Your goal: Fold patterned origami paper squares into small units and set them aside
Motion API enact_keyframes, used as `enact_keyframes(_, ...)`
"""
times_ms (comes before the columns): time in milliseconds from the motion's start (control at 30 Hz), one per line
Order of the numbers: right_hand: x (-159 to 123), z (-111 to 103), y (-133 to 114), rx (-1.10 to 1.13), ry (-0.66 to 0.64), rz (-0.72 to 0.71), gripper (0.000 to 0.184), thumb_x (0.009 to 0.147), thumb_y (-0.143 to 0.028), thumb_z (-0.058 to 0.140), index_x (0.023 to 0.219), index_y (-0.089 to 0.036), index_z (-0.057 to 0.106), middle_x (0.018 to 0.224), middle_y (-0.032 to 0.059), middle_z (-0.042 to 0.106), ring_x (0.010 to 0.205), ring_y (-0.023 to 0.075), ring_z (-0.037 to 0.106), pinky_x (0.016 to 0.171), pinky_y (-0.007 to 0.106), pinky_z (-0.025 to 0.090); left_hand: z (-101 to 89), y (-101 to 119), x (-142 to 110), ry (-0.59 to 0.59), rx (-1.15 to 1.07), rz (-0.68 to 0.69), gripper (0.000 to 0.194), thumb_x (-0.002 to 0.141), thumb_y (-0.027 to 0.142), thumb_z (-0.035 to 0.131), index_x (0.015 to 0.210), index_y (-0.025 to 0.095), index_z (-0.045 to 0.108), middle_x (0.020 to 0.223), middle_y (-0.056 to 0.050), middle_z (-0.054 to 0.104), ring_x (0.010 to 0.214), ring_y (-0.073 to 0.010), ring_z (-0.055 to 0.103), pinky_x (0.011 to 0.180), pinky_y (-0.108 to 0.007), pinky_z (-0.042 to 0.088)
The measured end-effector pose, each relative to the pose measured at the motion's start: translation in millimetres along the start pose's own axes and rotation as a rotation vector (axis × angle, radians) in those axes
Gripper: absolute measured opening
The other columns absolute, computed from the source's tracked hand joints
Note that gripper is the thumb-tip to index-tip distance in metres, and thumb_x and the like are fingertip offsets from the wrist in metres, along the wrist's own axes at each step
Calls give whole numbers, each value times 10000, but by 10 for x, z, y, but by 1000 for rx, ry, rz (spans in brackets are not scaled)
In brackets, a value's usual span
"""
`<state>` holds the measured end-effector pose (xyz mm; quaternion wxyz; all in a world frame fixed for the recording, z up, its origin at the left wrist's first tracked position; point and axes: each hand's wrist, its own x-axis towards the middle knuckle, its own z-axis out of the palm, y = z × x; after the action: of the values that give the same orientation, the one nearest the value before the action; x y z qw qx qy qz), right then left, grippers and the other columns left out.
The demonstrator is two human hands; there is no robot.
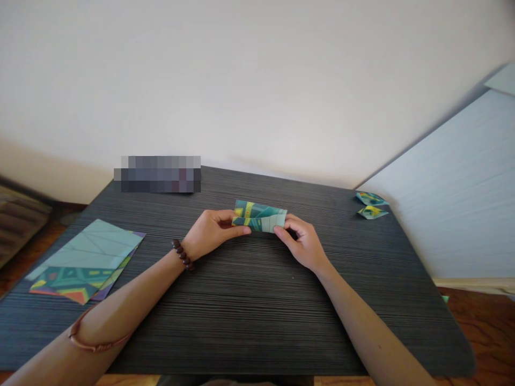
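A folded strip of patterned teal and yellow paper [260, 216] lies at the middle of the dark wood-grain table [249, 305]. My left hand [211, 231] pinches its left end, thumb along the lower edge. My right hand [302, 241] pinches its right end with curled fingers. A bead bracelet sits on my left wrist and a thin bangle further up that forearm.
A stack of patterned paper sheets [86, 262] lies at the table's left. Two small folded paper pieces [372, 205] rest at the far right corner. A blurred-out object [157, 173] sits at the back edge. A pale wall rises behind, a light panel [454, 198] to the right.
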<state>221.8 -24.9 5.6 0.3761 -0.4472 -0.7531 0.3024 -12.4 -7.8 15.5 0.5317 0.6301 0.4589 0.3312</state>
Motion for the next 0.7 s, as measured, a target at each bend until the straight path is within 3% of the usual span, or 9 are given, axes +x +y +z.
enact_keyframes(233, -7, 0, 2, -21, 9, 15, 178, 860, -307, 530, 738, -201, 605, 872, 36, 643, 797, 164, 608, 761, 298, 476, -26, -6, 11, -37, 73, 68, 259, 717, 391, 681, 857, 175, 701, 968, -26, 687, 898, -189, 630, 832, -287, 498)
enact_keyframes(433, -10, 9, 21, -4, 34, 15, 134, 853, -296, 553, 820, -212, 653, 921, 38, 666, 847, 170, 623, 800, 310, 478, -26, -39, 11, 20, 134, 40, 270, 694, 415, 697, 796, 166, 678, 853, -16, 673, 784, -166, 625, 732, -263, 506)
enact_keyframes(700, -17, 24, 37, 54, 74, 52, 136, 842, -305, 568, 787, -211, 651, 941, 42, 680, 819, 171, 634, 764, 312, 501, -37, -41, 9, 38, 171, 14, 273, 737, 434, 652, 783, 169, 697, 832, -12, 691, 802, -174, 630, 755, -264, 497)
